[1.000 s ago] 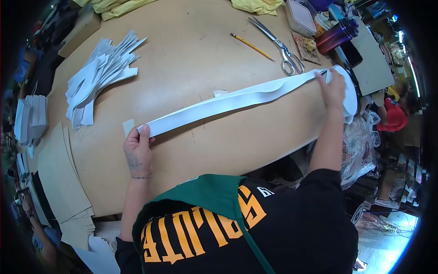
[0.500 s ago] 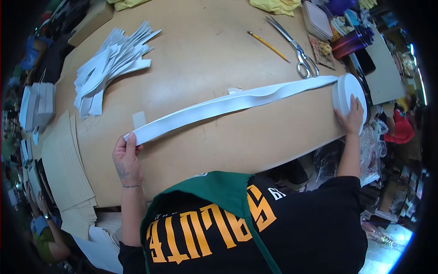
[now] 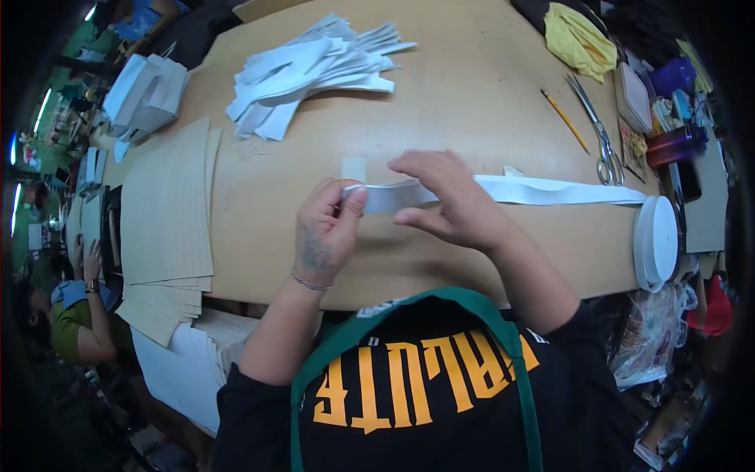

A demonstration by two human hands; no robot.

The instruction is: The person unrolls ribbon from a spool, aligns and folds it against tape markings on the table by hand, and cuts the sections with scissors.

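The left hand (image 3: 326,232) pinches the end of the strip (image 3: 543,190); the right hand (image 3: 464,200), fingers spread, hovers over its span, which runs rightward to the roll (image 3: 659,242).

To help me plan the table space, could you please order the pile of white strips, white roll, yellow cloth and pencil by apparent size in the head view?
1. Pile of white strips
2. White roll and yellow cloth: too alike to rank
3. Pencil
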